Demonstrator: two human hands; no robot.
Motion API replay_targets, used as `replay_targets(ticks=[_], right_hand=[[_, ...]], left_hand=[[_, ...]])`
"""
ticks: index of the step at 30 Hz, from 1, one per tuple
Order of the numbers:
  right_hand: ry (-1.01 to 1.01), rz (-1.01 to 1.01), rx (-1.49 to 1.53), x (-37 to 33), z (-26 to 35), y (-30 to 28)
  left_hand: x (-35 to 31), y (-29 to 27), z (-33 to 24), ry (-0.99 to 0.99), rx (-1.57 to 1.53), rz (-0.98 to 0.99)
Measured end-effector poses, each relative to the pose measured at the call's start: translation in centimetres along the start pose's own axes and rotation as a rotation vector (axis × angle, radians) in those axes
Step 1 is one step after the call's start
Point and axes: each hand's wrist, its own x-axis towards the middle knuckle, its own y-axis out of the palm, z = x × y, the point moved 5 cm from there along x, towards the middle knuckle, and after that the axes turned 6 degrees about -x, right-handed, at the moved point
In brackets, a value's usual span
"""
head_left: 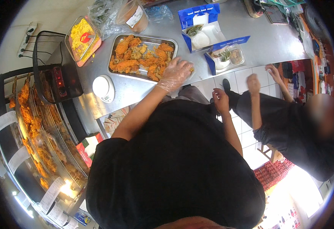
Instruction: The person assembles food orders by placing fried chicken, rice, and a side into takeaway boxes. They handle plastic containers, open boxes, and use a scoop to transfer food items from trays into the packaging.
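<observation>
Reaching across the steel bench (251, 42), the left hand (175, 73) in a thin clear glove rests on the near right corner of the metal tray (115, 41), fingers spread and curled down over the fried chicken pieces (136, 57). Whether they have closed on a piece cannot be told, since the palm covers what lies under it. The tray sits at the middle of the bench, within arm's reach, and the glove plausibly keeps bare skin off the food. The right hand (221, 100) is bare, held low and near the body with the fingers loosely curled; it seems to hold nothing, though its underside is turned away.

Just right of the tray stand two open blue-and-white meal boxes (201, 26), each already carrying a white mound and some greens, close enough for food to be passed across. Left of the tray is a round white kitchen scale (103, 88), and beyond it a clear tub of yellow crumb mix (81, 38) with a red scoop. Far left, a heated display rack (41, 133) holds more fried pieces.

A second person in black (285, 129) stands to the right, hands raised by the bench edge; what they are doing is hard to make out. The wearer's dark shirt hides the near bench edge.
</observation>
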Motion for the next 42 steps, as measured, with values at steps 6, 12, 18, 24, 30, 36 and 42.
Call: replay_targets(ticks=[6,12,18,24,30,36,42], right_hand=[[-0.075,-0.005,0.065,0.6,-1.8,-1.5],[-0.128,0.012,0.014,1.5,-3.1,-2.4],[-0.117,0.012,0.041,2.2,-3.4,-3.0],[-0.094,0.036,0.071,2.4,-2.6,-3.4],[-0.146,0.040,0.122,3.6,-2.0,-2.8],[-0.175,0.074,0.109,4.2,-1.7,-2.0],[-0.147,0.076,0.109,3.8,-3.0,-2.1]], left_hand=[[-0.9,0.7,-0.5,-0.072,0.360,0.039],[-1.7,1.3,-1.6,-0.224,0.223,0.066],[-1.6,4.1,-3.0,-0.279,0.198,0.097],[-1.6,4.0,-4.1,-0.238,0.181,0.101],[-1.6,5.5,-3.9,-0.220,0.167,0.226],[-1.1,3.3,-4.0,-0.223,0.107,0.246],[-2.8,-4.2,-3.6,-0.210,-0.134,-0.235]])
